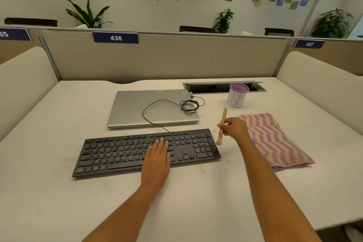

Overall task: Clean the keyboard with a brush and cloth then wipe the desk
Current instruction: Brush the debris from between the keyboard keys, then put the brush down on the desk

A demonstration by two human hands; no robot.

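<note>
The black keyboard (pixel 146 151) sits in the middle of the tabletop (pixel 196 202), and that is our landmark. On its centre keys the left hand (pixel 157 158) lies flat, palm down, fingers spread and grasping nothing: it looks like a steadying press, which is sensible, since a light keyboard will skate under brush strokes. Behind the keyboard lies a closed silver laptop (pixel 141 106) with a coiled cable (pixel 188 105) on its lid. Just off the keyboard's right end, the right hand (pixel 234 127) has its grip clenched on the wooden handle of the brush (pixel 221 127), bristles down, hovering near the number pad; I cannot tell whether they touch. Crumbs (pixel 200 169) lie on the tabletop in front of the keyboard's right end. To do this well: short strokes along the key rows, flicking debris one way, off the near edge. Right of the keyboard, beyond that hand, the striped cloth (pixel 275 139) waits flat, untouched, with a pink-rimmed cup (pixel 236 95) behind it.
</note>
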